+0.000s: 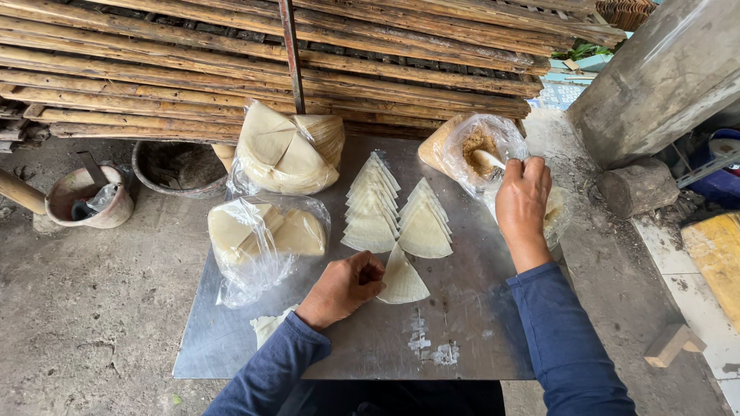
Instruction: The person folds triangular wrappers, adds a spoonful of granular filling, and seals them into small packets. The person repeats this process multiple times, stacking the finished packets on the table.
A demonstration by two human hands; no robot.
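Centrally, left hand (344, 286) fingers pinch a wedge wrapper (401, 279); right hand (522, 202) fingers grip a spoon (489, 159) near the tray's (462, 339) edge.

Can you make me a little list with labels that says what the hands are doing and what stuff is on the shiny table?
Place: metal table on a concrete floor, stacked bamboo racks behind
Left hand: fingers curled, pressing the edge of one triangular wrapper
Right hand: holding a white spoon in a clear bag of brown filling
Laid out: two overlapping rows of triangular wrappers
Bags: two clear bags of wrappers, left of the rows
Sleeves: dark blue
Floor, left: a small bowl and a round basin
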